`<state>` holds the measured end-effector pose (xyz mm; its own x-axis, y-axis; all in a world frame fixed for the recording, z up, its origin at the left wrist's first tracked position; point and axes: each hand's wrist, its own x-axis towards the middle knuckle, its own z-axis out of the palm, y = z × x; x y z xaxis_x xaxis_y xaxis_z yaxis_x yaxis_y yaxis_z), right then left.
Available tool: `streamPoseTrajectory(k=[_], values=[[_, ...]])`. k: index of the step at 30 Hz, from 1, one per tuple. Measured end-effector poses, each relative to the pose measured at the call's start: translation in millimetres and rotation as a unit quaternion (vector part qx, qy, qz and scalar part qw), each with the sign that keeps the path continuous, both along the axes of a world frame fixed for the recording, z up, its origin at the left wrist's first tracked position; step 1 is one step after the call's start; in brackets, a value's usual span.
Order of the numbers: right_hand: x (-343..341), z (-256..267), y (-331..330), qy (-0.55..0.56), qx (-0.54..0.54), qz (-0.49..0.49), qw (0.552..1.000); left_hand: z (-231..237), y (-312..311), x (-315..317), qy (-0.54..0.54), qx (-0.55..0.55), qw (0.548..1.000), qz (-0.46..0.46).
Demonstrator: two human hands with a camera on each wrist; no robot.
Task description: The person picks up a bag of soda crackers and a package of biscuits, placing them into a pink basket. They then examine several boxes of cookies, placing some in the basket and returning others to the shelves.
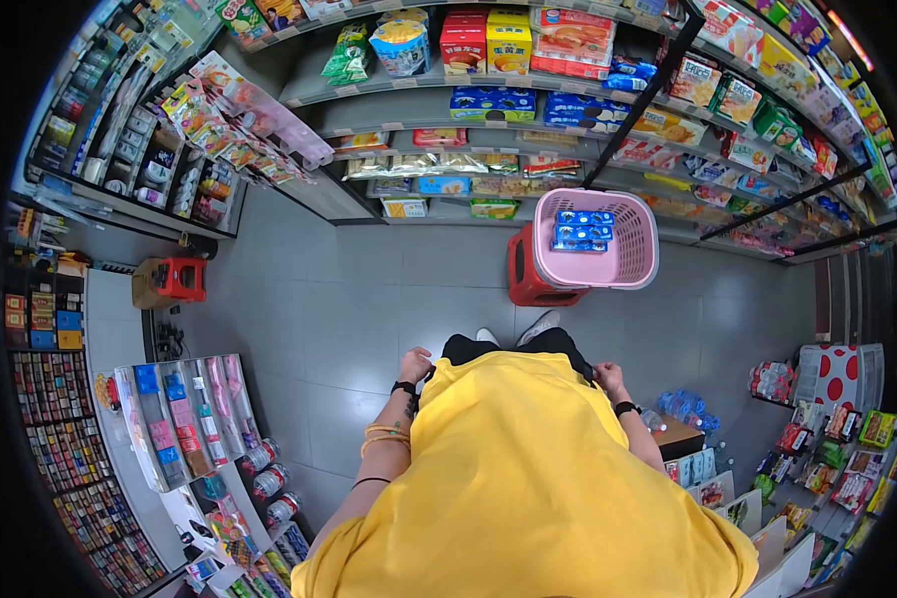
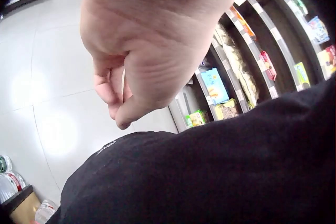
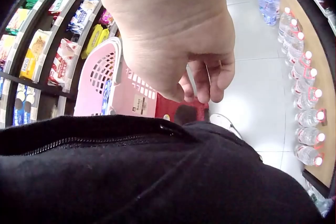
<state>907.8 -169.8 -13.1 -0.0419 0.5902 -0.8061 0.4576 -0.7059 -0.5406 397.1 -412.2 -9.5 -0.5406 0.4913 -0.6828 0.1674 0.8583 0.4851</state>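
My left hand [image 1: 416, 364] hangs beside the black trousers [image 2: 199, 171], its fingers loosely curled with nothing in them. On the other side my right hand [image 1: 608, 378] hangs the same way, fingers bent and holding nothing. In front of me a pink basket [image 1: 641, 242] sits on a red stool [image 1: 521, 267]. Several blue snack packs [image 1: 581, 231] lie inside the basket. From the right wrist view, the basket's pierced wall [image 3: 97, 92] shows beyond the hand and trousers.
Shelves [image 1: 369, 117] of packaged snacks run along the front and right. At the left stand a display rack [image 1: 184, 419] and a second red stool [image 1: 184, 280]. Bottles of water [image 3: 307, 116] line the right side, with a blue-tinted bottle bundle [image 1: 683, 407] on the floor.
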Motion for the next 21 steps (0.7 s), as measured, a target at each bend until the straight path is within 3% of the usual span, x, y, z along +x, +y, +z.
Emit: streamPoseTrajectory(k=[8,11,17,21], values=[[1.6,-0.2,0.7,-0.003,0.002,-0.007,1.0,7.4,3.3,-0.7,-0.041,-0.023,0.999,0.009],[-0.5,2.7,3.4,-0.013,0.005,0.004,1.0,-53.7,-15.1,-2.7,-0.038,0.045,0.998,0.03],[-8.8,14.4,10.0,0.001,0.001,0.021,1.0,-35.1,-9.1,-1.8,-0.041,0.009,0.999,0.028],[-6.8,1.1,14.2,0.115,-0.085,0.013,0.99,-58.2,-16.3,-5.2,-0.052,0.024,0.998,0.041]])
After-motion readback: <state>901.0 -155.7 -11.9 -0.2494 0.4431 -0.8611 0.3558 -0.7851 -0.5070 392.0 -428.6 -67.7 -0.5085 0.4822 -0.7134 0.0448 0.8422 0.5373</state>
